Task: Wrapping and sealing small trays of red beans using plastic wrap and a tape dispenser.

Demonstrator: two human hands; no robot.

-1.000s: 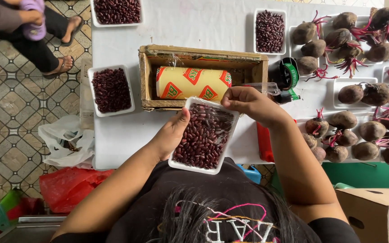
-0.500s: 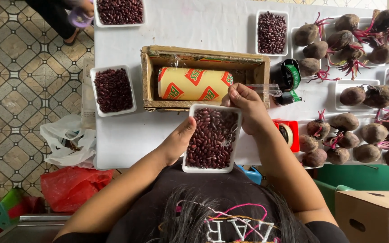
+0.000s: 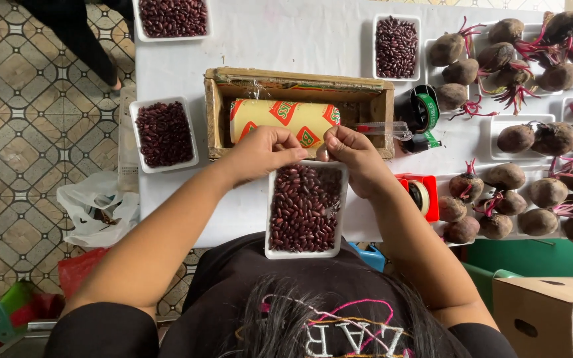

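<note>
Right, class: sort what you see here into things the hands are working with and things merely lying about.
In hand:
left hand
right hand
tray of red beans
film roll in its cardboard box

Lying about:
other bean trays
beetroots
tape dispenser
plastic bag

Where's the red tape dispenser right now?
In the head view, the red tape dispenser sits on the white table just right of the person's right hand, between the white foam tray of red beans and the beetroots.

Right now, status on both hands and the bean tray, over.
Left hand and right hand both pinching clear film at the roll in its box. Bean tray uncovered below them. Nothing in the way.
</note>
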